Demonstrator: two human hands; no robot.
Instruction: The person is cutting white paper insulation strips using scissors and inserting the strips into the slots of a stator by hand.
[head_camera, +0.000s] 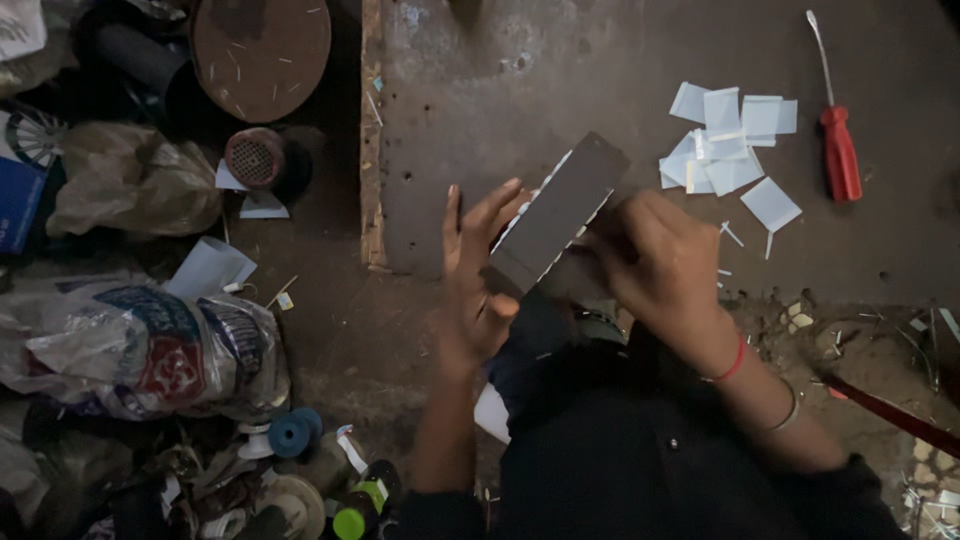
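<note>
a: what are the hands on?

b: both are on a flat dark grey strip (556, 212), long and rectangular, held tilted from lower left to upper right over the person's lap. thin white sheets show along its edges, seemingly stacked under it.

a: and the left hand (478, 280)?

b: it sits at the strip's lower end. its grip is clamped there, thumb on the near corner, fingers (497, 205) stretched up along the left edge.

a: the right hand (655, 262)?

b: it's against the strip's right side, fingers curled in toward it. the motion blur there hides the fingertips, so i can't tell whether that grip is closed on the strip or only pressed to it. a red thread and a metal bangle circle that wrist.

a: what's around them?

b: beyond the hands lies a dark, worn surface (560, 70). on it, to the upper right, a loose pile of small pale square cut pieces (730, 150), well apart from the strip. just right of the pile lies a red-handled screwdriver (835, 120), blade pointing away.

a: anything on the left?

b: clutter on the floor: a round brown disc (262, 50), a printed plastic sack (140, 345), a crumpled clear bag (130, 180), a blue spool (292, 432) and a green-capped bottle (355, 515).
</note>
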